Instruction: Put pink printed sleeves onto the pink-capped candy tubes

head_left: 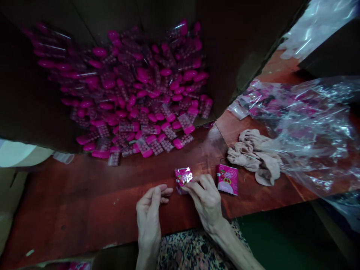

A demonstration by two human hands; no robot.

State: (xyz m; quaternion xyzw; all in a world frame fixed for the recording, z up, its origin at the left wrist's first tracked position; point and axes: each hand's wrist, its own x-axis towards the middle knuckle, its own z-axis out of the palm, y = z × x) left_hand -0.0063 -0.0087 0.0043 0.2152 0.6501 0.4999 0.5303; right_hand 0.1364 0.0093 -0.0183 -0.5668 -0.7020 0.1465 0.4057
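Observation:
My right hand pinches the lower right corner of a small shiny pink printed label above the red tabletop. To its left, my left hand holds nothing; its thumb and fingers are apart and point towards the label without touching it. Just right of my right hand lies a flat stack of similar pink labels. Beyond both hands, a heap of small clear containers with bright pink caps and round beads or candies inside spills from a cardboard box.
The box's dark wall rises around the heap. A crumpled beige cloth lies at right, beside a large clear plastic bag with pink pieces inside. One clear empty container lies at left on the red table.

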